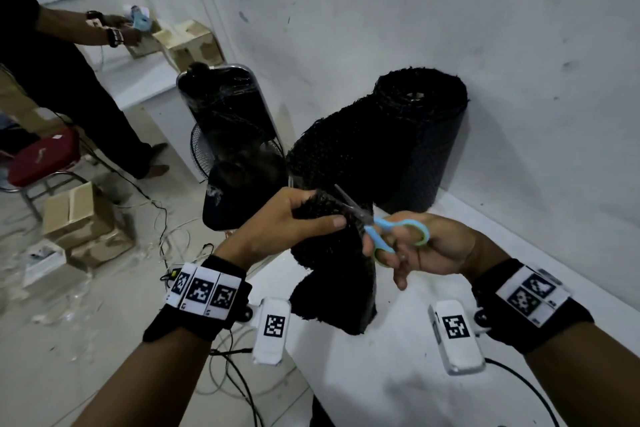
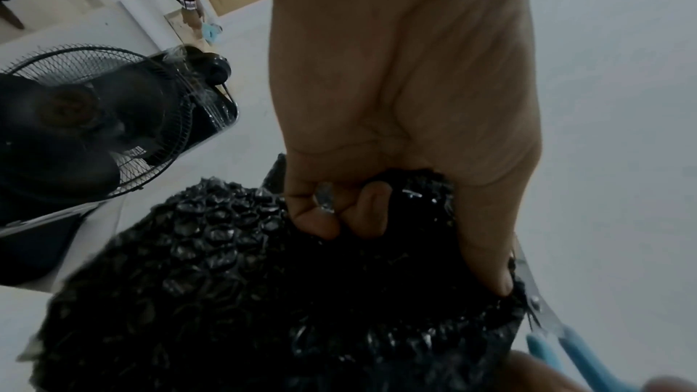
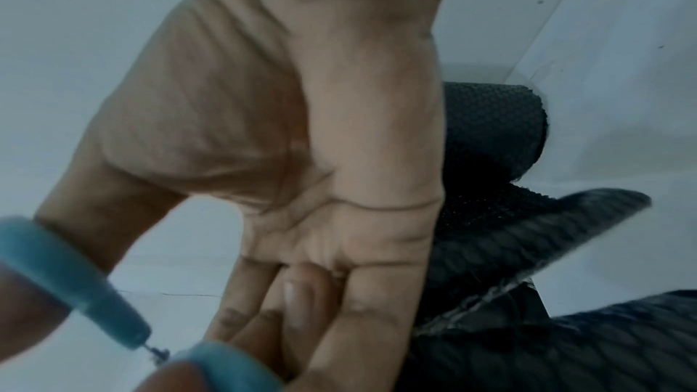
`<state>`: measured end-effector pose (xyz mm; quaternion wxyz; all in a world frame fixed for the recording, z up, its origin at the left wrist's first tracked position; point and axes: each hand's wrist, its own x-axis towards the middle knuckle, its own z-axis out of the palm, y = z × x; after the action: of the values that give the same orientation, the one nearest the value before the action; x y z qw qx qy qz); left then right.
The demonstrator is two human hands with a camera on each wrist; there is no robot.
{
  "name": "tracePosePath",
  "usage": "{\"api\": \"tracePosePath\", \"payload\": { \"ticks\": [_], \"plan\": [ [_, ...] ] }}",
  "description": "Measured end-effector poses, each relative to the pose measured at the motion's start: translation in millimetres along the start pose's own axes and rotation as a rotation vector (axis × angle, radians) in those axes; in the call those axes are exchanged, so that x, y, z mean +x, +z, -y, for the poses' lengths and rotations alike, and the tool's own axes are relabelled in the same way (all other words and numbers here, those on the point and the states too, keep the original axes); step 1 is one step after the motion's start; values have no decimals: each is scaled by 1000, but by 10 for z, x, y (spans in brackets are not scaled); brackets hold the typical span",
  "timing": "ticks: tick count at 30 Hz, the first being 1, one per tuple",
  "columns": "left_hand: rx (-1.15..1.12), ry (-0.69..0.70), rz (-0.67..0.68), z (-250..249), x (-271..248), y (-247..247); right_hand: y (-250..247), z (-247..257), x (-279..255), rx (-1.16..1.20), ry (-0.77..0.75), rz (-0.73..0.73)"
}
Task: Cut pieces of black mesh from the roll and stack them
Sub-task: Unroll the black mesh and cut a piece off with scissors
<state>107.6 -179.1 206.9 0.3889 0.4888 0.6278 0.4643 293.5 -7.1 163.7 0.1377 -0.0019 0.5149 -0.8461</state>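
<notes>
Head view: the left hand grips a bunched fold of the black plastic mesh sheet, thumb pressed on top, holding it above the white counter. The right hand, fingers through the loops, works blue-handled scissors with blades in the mesh. The upright black mesh roll stands against the wall.

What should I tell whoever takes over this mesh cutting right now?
Left hand grips the loose end of the black mesh, lifted off the white table.
Right hand holds the blue scissors, blades in the mesh beside the left thumb.
The mesh roll stands upright against the wall.
Done: cut started. No stack of pieces visible.
Left: finish this cut, lay the piece down, repeat.
</notes>
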Motion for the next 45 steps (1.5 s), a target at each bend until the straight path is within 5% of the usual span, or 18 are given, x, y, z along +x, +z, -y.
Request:
{"api": "tracePosePath", "payload": {
  "ticks": [22,36,40,45],
  "plan": [
    [587,150,92,171,17,121,106,-168,87,-84,-33,-106],
    [646,185,150,230,42,173,148,-281,88,-1,-43,-114],
    [710,248,321,395,-37,387,138,-96,68,48,-180,-148],
    [571,158,166,406,1,388,6,135,-77,-113,-183,-263]
  ]
}}
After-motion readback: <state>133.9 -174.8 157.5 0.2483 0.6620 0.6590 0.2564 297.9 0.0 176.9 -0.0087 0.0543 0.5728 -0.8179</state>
